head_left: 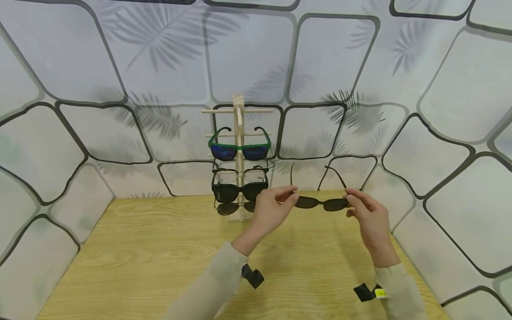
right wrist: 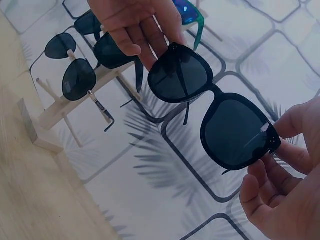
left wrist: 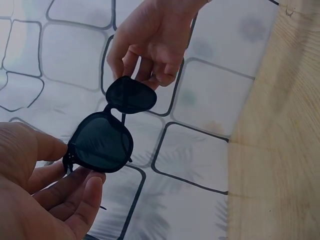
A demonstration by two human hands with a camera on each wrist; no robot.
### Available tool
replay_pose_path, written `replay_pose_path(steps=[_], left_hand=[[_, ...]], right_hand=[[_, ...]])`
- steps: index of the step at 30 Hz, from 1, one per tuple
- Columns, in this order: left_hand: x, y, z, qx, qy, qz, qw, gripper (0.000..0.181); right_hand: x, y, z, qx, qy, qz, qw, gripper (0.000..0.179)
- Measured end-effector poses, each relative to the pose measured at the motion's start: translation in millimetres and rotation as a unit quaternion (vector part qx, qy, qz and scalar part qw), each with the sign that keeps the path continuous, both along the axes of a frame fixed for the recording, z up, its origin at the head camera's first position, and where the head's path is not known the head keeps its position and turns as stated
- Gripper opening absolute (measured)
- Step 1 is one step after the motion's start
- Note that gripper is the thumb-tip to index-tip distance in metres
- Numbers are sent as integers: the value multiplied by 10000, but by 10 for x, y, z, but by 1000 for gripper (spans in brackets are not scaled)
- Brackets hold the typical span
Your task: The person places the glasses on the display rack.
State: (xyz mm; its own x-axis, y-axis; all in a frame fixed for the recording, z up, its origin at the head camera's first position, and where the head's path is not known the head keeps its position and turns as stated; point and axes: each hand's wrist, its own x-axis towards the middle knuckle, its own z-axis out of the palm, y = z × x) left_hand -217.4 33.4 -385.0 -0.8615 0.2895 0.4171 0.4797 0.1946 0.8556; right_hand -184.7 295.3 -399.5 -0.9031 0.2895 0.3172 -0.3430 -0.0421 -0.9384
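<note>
Both hands hold a pair of black sunglasses [head_left: 335,204] in the air, one at each end of the frame. The left hand [head_left: 274,208] pinches the hinge corner on its side between thumb and fingers, as the left wrist view also shows. At the opposite corner, the right hand [head_left: 370,218] pinches the frame the same way. The temples are unfolded and point away toward the wall, and the dark lenses [right wrist: 237,131] face back toward the person. To the left of the held pair stands a wooden display rack [head_left: 238,101], partly covered by the left hand.
On the rack hang green-framed sunglasses [head_left: 224,152] with blue lenses, clear-lens glasses [head_left: 226,177], black sunglasses [head_left: 226,194] and thin-framed sunglasses [head_left: 228,209] at the bottom. The upper rods [head_left: 214,111] stick out sideways. Patterned walls [head_left: 252,53] enclose the wooden table [head_left: 160,253].
</note>
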Motion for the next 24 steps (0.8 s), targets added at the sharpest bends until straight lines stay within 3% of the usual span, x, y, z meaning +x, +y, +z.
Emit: replay_pose_path(steps=[24], left_hand=[[34,-127,389,-17,228,-59,9997,34]], right_hand=[[55,-130,400,-273,439,-86,9986,22]])
